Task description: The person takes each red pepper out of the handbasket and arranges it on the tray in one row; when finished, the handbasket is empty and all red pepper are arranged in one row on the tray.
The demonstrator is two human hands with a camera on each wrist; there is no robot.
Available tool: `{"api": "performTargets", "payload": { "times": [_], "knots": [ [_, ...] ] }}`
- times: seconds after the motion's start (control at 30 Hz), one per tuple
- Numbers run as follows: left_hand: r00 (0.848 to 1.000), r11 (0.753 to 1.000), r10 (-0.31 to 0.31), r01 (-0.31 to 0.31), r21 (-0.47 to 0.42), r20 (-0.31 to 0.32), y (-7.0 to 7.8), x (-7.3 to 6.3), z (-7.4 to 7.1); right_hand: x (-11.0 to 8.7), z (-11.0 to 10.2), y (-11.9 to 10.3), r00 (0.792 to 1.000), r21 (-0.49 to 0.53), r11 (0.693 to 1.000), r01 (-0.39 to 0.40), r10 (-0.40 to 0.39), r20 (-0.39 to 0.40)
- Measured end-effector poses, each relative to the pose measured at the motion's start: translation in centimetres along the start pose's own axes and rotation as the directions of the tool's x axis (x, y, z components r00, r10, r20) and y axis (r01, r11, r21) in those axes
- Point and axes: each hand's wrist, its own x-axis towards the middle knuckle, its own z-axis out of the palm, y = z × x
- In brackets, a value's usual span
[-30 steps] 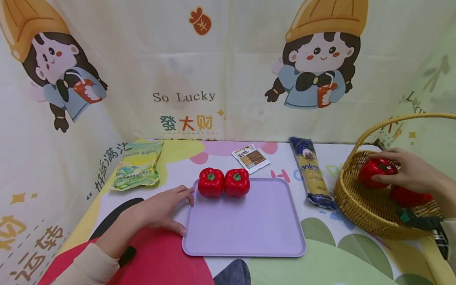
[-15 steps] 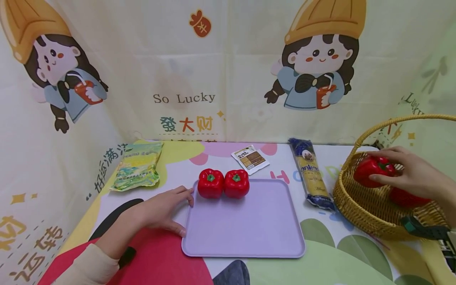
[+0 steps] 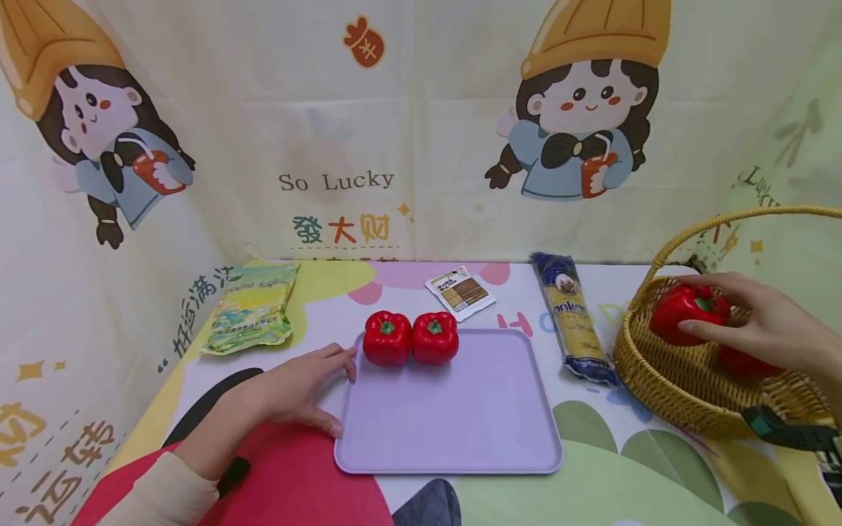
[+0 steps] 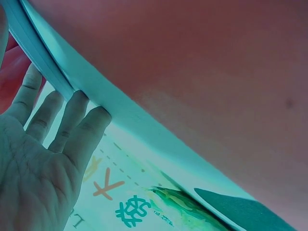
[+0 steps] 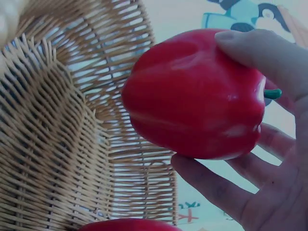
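In the head view my right hand (image 3: 763, 318) grips a red bell pepper (image 3: 684, 315) between thumb and fingers, over the wicker basket (image 3: 634, 358). The right wrist view shows this bell pepper (image 5: 192, 96) with its green stem towards the palm. Another red bell pepper (image 3: 746, 363) lies inside the basket, partly hidden by my hand. Two more bell peppers, a left one (image 3: 387, 338) and a right one (image 3: 435, 338), stand side by side at the back left of the lilac tray (image 3: 454, 416). My left hand (image 3: 302, 387) touches the tray's left edge with spread fingers.
Right of the tray lies a pasta bag (image 3: 572, 314), close beside the basket. A small white-and-brown packet (image 3: 460, 292) lies behind the tray. At the back left is a green and yellow bag (image 3: 253, 307). Printed curtain (image 3: 447, 146) hangs behind the table.
My right hand has lifted the bell pepper slightly and moved it a little left within the basket's opening. The left hand stays at the tray's edge.
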Motion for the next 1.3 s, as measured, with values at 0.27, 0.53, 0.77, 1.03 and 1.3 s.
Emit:
{"api": "performTargets", "payload": {
  "times": [0.27, 0.53, 0.77, 1.03, 1.3],
  "knots": [
    [1.000, 1.000, 0.019, -0.019, 0.023, -0.015, 0.0, 0.0, 0.0, -0.6, -0.3, -1.1, 1.000, 0.068, 0.998, 0.013, -0.011, -0.026],
    [0.999, 0.999, 0.028, -0.028, 0.019, -0.015, -0.1, 0.0, 0.1, -0.7, 0.1, -2.8, 0.993, 0.065, 0.992, 0.112, -0.108, -0.056],
    [1.000, 1.000, 0.006, -0.006, 0.007, -0.010, 0.0, 0.0, 0.0, -0.5, 0.4, -4.4, 0.987, 0.093, 0.984, 0.150, -0.143, -0.074],
    [1.000, 1.000, 0.003, -0.003, 0.006, -0.008, -0.1, 0.0, 0.0, -0.4, 0.8, -6.3, 0.983, 0.116, 0.978, 0.173, -0.164, -0.079],
    [1.000, 1.000, 0.023, -0.022, 0.009, -0.018, -0.2, 0.0, 0.1, 0.0, 1.3, -8.2, 0.972, 0.146, 0.961, 0.233, -0.229, -0.045]
  ]
}}
